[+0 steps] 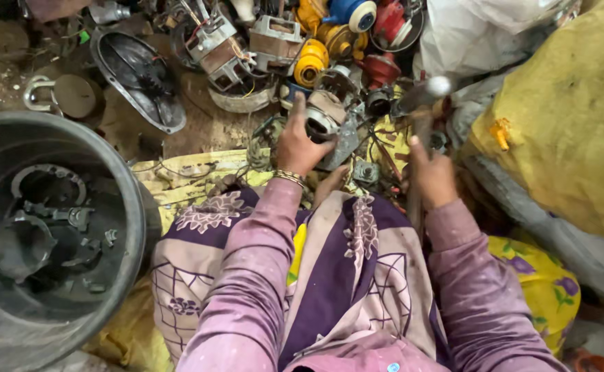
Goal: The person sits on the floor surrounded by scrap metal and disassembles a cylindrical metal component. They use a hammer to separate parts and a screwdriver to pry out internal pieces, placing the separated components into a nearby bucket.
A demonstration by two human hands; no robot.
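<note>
My left hand (300,141) grips a small electric motor (329,117) with a metal casing and copper windings, holding it down on the yellow cloth (178,180) in front of my knees. My right hand (431,176) is closed around the wooden handle of a hammer (422,96), whose steel head is raised and blurred just right of the motor. Both arms wear pink sleeves, and a gold bangle sits on my left wrist.
A large grey bucket (126,182) holding dark metal parts stands at the left. A heap of motors, yellow and red coils and a fan housing (140,76) lies ahead. A yellow sack (570,117) and a white bag (474,31) crowd the right.
</note>
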